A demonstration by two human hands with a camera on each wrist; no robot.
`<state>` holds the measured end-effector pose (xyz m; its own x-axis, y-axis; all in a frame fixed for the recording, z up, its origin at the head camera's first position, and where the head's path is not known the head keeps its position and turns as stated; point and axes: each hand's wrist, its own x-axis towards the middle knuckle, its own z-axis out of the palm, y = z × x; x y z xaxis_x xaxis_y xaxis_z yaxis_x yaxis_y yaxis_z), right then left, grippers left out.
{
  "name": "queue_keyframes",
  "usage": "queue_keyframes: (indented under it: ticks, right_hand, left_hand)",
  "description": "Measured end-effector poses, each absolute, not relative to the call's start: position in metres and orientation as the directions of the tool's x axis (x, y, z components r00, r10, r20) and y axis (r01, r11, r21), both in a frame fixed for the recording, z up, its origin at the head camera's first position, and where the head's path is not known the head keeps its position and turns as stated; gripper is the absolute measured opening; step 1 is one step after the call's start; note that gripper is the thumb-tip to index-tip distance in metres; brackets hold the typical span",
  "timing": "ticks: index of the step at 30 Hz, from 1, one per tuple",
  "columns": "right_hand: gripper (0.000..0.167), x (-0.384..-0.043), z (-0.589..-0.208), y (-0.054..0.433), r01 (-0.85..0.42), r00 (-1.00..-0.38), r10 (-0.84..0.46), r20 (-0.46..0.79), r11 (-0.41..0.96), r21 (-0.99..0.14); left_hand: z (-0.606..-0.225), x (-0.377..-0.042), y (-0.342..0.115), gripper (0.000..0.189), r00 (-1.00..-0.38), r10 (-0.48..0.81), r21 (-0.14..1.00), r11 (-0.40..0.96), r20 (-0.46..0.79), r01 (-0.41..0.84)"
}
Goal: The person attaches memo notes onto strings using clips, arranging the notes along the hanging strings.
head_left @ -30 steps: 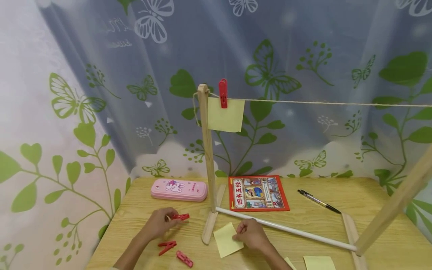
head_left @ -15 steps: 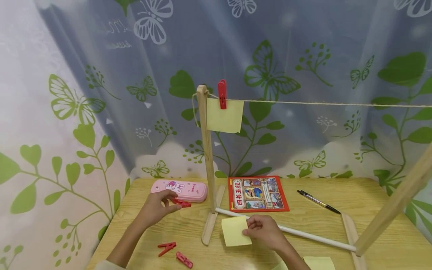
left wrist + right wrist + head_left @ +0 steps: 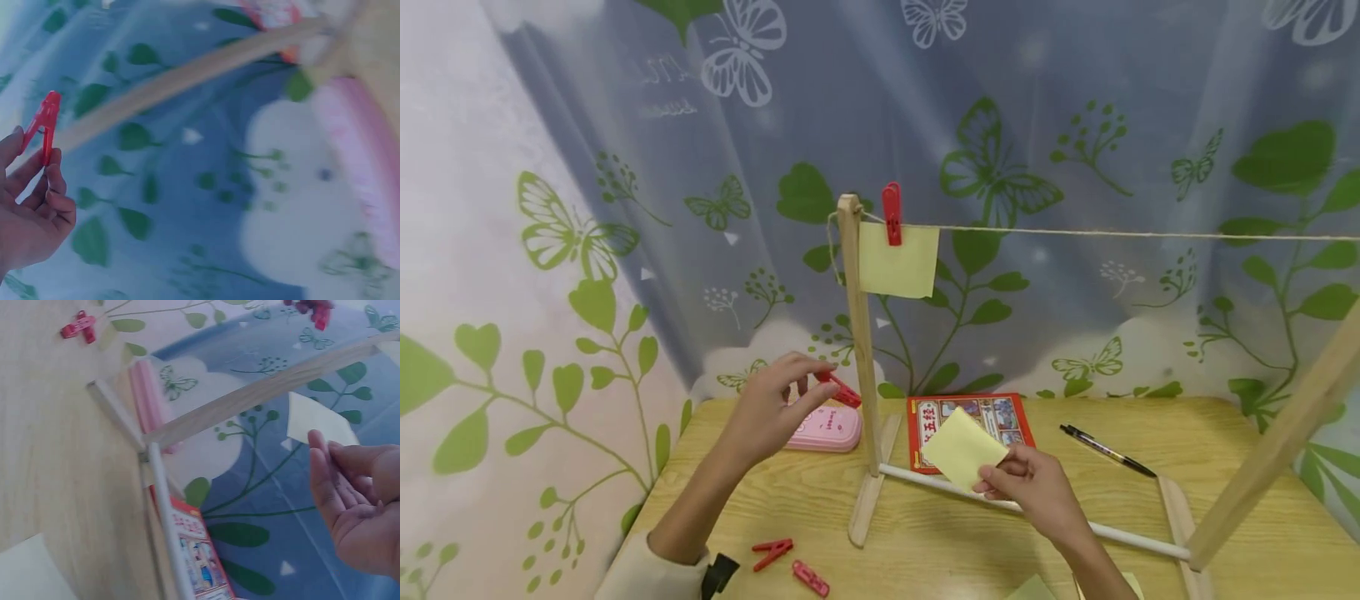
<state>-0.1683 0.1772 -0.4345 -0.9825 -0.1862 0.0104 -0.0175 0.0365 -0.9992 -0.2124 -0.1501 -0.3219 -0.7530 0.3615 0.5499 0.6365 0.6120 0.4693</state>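
Note:
My left hand (image 3: pixel 778 408) pinches a red clothespin (image 3: pixel 842 390) by its handle ends, left of the wooden post. In the left wrist view the same clothespin (image 3: pixel 45 125) stands upright between thumb and fingers. My right hand (image 3: pixel 1030 487) pinches a yellow sticky note (image 3: pixel 964 450) by one corner; it is held in front of the red book (image 3: pixel 925 412). Another yellow note (image 3: pixel 898 271) hangs from the string (image 3: pixel 1060 232) under a red clothespin (image 3: pixel 892 212), close to the left post (image 3: pixel 859 333).
Red (image 3: pixel 772 552) and pink (image 3: pixel 810 577) clothespins lie at the front left. A pink pencil case (image 3: pixel 827 429) sits behind my left hand. A pen (image 3: pixel 1108 450) lies at right. A white rod (image 3: pixel 1138 543) joins the stand's feet. More notes (image 3: pixel 1033 588) lie near the front edge.
My left hand has risen from the table with the clothespin, toward the post. My right hand has lifted the sticky note off the table, up and to the right.

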Motion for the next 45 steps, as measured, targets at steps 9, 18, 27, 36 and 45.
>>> queue_keyframes:
  ticks: [9,18,27,36,45]
  right_hand:
    - [0.03,-0.176,-0.405,0.176,-0.215,-0.976,-0.015,0.216,-0.045,-0.976]
    - [0.027,-0.192,-0.367,0.165,-0.247,-0.969,0.035,0.246,-0.236,-0.94]
    - [0.03,-0.204,-0.335,0.148,-0.229,-0.973,0.069,0.219,-0.338,-0.913]
    - [0.028,-0.216,-0.32,0.145,-0.226,-0.974,0.087,0.21,-0.473,-0.852]
    - [0.016,-0.223,-0.307,0.142,-0.252,-0.965,0.084,0.248,-0.558,-0.791]
  left_hand:
    - [-0.255,-0.21,-0.103,0.04,-0.725,0.346,0.575,0.446,0.595,0.686]
    - [-0.212,-0.213,-0.064,0.032,-0.667,0.351,0.585,0.319,0.658,0.745]
    - [-0.18,-0.224,-0.034,0.03,-0.655,0.297,0.626,0.198,0.695,0.754]
    - [-0.164,-0.236,-0.017,0.026,-0.622,0.313,0.577,0.233,0.718,0.783]
    - [-0.158,-0.239,-0.006,0.015,-0.6,0.266,0.6,0.093,0.754,0.795]
